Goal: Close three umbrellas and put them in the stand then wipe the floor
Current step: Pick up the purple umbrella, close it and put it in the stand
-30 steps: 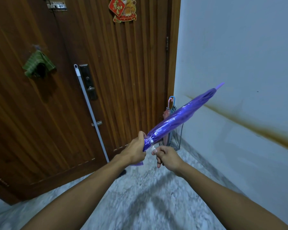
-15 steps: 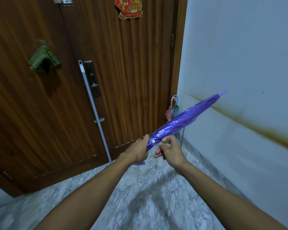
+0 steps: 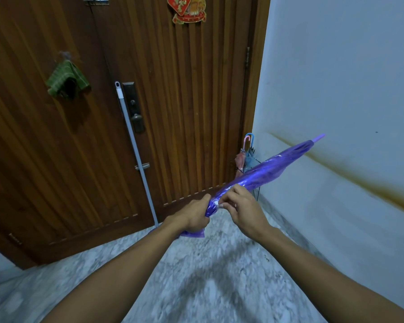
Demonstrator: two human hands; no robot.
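Observation:
A folded purple umbrella slants up to the right, its tip toward the white wall. My left hand grips it near the handle end. My right hand curls over the folded canopy just above, fingers pinching the fabric at a small white strap. Behind the umbrella, a dark wire stand in the corner holds a pink umbrella and a blue umbrella, both closed. A mop with a grey pole leans on the door; its head is hidden behind my left hand.
A brown wooden door fills the back, with a lock plate and a green cloth hanging on it. A stained white wall runs along the right. Marble floor lies underfoot.
My right hand has moved up from below the umbrella onto the folded canopy beside my left hand. The umbrella has dropped slightly and the view has shifted left.

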